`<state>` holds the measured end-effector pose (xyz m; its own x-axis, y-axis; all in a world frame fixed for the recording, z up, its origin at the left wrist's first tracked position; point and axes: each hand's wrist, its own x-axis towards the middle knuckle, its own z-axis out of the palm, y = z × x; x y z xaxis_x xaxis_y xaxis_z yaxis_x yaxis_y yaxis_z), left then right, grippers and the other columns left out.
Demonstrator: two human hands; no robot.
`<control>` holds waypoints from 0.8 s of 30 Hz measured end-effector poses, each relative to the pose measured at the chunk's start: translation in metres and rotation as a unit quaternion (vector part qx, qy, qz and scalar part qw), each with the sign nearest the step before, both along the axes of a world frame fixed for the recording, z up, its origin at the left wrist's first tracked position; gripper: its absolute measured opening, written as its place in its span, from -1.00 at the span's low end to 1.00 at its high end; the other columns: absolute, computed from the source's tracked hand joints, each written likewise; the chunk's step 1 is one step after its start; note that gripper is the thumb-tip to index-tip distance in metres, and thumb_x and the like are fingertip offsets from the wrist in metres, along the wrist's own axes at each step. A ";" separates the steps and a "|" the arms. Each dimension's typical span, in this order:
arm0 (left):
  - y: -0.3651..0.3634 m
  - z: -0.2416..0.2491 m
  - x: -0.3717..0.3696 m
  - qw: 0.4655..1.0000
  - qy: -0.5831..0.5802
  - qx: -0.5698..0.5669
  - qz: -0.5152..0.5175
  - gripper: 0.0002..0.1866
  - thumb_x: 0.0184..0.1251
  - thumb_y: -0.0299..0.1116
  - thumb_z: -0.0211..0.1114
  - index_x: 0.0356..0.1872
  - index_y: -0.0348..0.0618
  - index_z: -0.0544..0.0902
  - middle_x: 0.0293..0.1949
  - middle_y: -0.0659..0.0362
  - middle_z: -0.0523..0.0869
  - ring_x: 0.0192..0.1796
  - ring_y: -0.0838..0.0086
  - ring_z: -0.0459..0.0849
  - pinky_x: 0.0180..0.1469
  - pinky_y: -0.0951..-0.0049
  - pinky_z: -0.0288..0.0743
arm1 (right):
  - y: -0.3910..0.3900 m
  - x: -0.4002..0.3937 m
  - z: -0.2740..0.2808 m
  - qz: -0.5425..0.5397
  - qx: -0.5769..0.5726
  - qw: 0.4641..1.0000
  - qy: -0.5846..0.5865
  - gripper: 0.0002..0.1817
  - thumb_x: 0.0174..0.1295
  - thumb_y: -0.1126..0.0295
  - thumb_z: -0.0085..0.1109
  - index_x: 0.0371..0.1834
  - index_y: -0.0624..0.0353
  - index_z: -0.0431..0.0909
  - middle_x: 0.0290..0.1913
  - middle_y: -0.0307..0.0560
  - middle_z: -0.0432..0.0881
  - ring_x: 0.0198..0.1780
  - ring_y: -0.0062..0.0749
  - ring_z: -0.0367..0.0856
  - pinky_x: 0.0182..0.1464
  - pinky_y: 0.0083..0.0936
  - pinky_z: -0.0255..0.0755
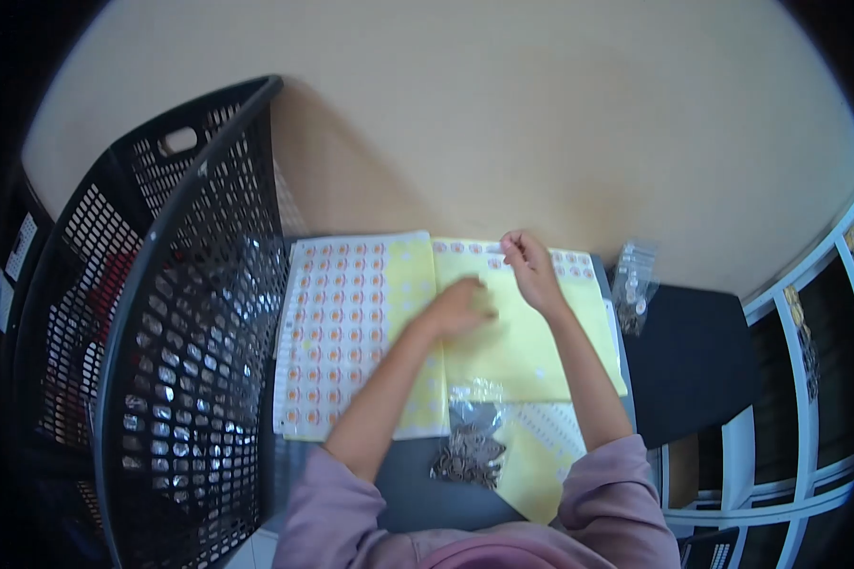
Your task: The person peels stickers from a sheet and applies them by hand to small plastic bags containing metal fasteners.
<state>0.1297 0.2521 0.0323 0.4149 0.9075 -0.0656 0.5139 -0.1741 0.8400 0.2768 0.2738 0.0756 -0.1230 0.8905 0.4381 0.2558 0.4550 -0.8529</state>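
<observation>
My right hand [531, 270] had its fingers drawn together at the tips, closed in a pinch above the far edge of the right sticker sheet [574, 264]; I could not tell whether anything small was caught between them. My left hand [460, 306] was blurred, its thumb and fingers parted and empty as far as the blur let me see, over the bare yellow area of that same sheet, toward its left side. The right sheet lay flat beneath both hands, mostly yellow, with small round printed stickers left along its far edge. Just beside it, on my left, lay the left sticker sheet [337, 332], its white part covered in rows of orange and red prints, with a yellow strip [410, 322] down the side nearer my hands. Closer to my body, a clear plastic bag [474, 412] lay near a heap of small dark grey pieces [468, 457], and to the right of these was another yellow sheet [531, 465], partly white and at an angle. All of this was on the grey table [408, 488]. Near the table's far right corner were clear packets [633, 284], close to a black surface [688, 351]. A tall black perforated basket [180, 237] stood on my left, white shelves [804, 379] curved away on my right, and a plain beige wall [465, 123] rose behind the table.
</observation>
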 end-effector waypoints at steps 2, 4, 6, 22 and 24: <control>-0.005 0.015 -0.014 0.969 -0.032 0.240 0.047 -0.51 0.00 -0.26 0.29 -0.05 -0.27 0.41 0.01 -0.03 0.44 0.03 0.25 0.44 0.15 0.38 0.24 | -0.044 0.005 0.023 -0.020 0.043 0.998 -0.048 -0.83 0.21 0.39 -0.07 -0.39 0.30 0.40 -0.55 -0.18 0.41 -0.49 -0.57 0.32 -0.41 -0.63 0.25; -0.030 0.050 -0.026 0.971 -0.124 0.195 0.063 -0.65 0.06 -0.27 0.25 -0.21 -0.30 0.44 -0.14 -0.01 0.51 -0.12 0.29 0.51 0.02 0.43 0.33 | -0.084 0.014 0.031 -0.040 0.089 0.991 -0.096 -0.84 0.22 0.41 -0.08 -0.37 0.31 0.39 -0.54 -0.19 0.40 -0.50 -0.57 0.30 -0.42 -0.63 0.24; -0.072 0.080 -0.038 0.991 -0.032 0.096 0.084 -0.69 0.12 -0.22 0.19 -0.31 -0.30 0.44 -0.33 0.02 0.56 -0.29 0.33 0.53 -0.16 0.44 0.39 | -0.128 0.025 0.026 -0.072 -0.050 0.990 -0.106 -0.81 0.23 0.38 -0.11 -0.36 0.32 0.39 -0.52 -0.13 0.41 -0.53 -0.54 0.26 -0.44 -0.60 0.22; -0.196 0.017 -0.041 0.990 -0.031 -0.135 -0.014 -0.48 0.08 -0.15 0.27 -0.07 -0.31 0.33 -0.31 0.09 0.56 -0.28 0.48 0.55 -0.27 0.53 0.42 | -0.241 0.020 -0.019 -0.027 -0.365 0.928 0.070 -0.51 0.30 0.07 -0.27 -0.25 0.39 0.39 -0.34 -0.01 0.51 -0.47 -0.46 0.55 -0.48 -0.62 0.44; -0.196 0.004 -0.039 0.966 -0.245 -0.072 -0.029 -0.60 0.18 -0.28 0.18 -0.05 -0.29 0.32 -0.23 0.12 0.53 -0.15 0.51 0.52 -0.13 0.56 0.38 | -0.238 0.013 -0.014 -0.013 -0.367 0.922 0.120 -0.51 0.30 0.07 -0.28 -0.24 0.39 0.39 -0.32 -0.02 0.49 -0.47 -0.47 0.54 -0.49 -0.63 0.44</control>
